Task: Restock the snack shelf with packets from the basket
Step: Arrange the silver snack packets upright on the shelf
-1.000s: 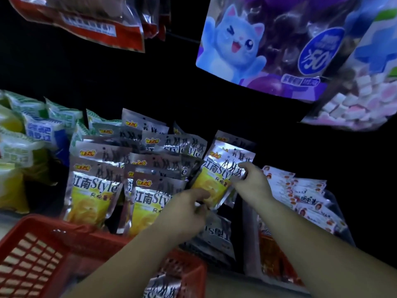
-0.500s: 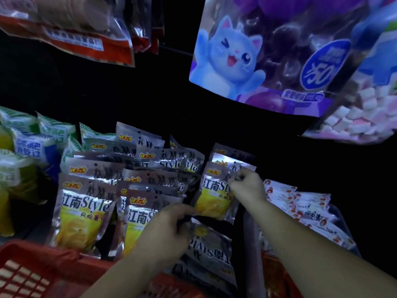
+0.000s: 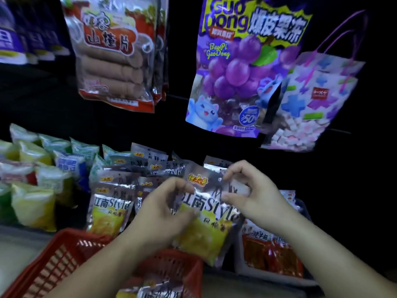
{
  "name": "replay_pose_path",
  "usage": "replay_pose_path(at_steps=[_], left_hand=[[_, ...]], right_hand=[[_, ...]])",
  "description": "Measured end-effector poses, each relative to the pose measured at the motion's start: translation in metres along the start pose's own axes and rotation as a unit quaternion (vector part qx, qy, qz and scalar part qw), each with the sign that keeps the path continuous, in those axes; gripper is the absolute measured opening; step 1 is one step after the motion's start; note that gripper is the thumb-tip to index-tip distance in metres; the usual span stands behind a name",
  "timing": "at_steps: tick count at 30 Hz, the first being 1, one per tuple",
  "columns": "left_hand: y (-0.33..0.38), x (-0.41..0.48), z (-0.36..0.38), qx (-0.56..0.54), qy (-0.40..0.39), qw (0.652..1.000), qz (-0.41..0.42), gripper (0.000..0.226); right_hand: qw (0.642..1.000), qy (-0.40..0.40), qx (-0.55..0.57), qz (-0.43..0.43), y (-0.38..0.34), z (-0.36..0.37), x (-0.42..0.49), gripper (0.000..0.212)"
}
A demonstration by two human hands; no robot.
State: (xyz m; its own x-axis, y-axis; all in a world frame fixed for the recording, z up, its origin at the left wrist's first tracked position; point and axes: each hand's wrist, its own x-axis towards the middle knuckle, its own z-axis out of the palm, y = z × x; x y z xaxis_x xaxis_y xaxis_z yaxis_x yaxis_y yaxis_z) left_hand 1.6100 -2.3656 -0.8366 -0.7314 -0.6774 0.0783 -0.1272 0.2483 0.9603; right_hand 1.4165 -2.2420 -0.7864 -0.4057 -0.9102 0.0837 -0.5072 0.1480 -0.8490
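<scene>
Though apart, left hand (image 3: 163,209) and right hand (image 3: 251,196) pinch-tight on packet (image 3: 206,214).

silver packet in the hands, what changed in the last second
The silver packet has come out toward the camera, over the red basket rim. The left hand now grips its left edge; the right hand keeps pinching its top. The shelved packets stayed put.

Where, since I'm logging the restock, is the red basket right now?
In the head view, the red basket sits at bottom left, in front of the shelved silver-and-yellow packets and left of the grey tray.
</scene>
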Motion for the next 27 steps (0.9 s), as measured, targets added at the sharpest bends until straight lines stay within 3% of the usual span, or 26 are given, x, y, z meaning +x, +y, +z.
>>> replay_pose_path(at_steps=[5, 9, 11, 14, 20, 24, 27], left_hand=[[0.019, -0.043, -0.004, -0.112, 0.08, 0.989, -0.06, 0.036], [0.025, -0.051, -0.01, -0.131, 0.128, 0.981, -0.061, 0.032], [0.028, -0.049, -0.011, -0.149, 0.145, 0.976, -0.058, 0.031], [0.033, -0.051, -0.015, -0.161, 0.126, 0.978, -0.04, 0.033], [0.022, -0.052, -0.016, -0.083, 0.061, 0.994, -0.04, 0.046], [0.016, -0.051, -0.015, -0.095, 0.096, 0.99, -0.043, 0.035], [0.015, -0.053, -0.016, -0.115, 0.13, 0.984, -0.037, 0.03]], right_hand=[[0.991, 0.09, 0.095, 0.032, -0.021, 0.024, -0.042, 0.024], [0.974, -0.002, 0.215, 0.078, -0.017, 0.051, -0.063, 0.055], [0.967, -0.011, 0.241, 0.077, -0.015, 0.062, -0.063, 0.057], [0.974, 0.029, 0.22, 0.052, -0.011, 0.068, -0.054, 0.053], [0.977, 0.072, 0.198, 0.034, -0.007, 0.066, -0.046, 0.048], [0.968, 0.085, 0.234, 0.042, -0.001, 0.068, -0.046, 0.041], [0.969, 0.044, 0.24, 0.032, -0.004, 0.075, -0.051, 0.05]])
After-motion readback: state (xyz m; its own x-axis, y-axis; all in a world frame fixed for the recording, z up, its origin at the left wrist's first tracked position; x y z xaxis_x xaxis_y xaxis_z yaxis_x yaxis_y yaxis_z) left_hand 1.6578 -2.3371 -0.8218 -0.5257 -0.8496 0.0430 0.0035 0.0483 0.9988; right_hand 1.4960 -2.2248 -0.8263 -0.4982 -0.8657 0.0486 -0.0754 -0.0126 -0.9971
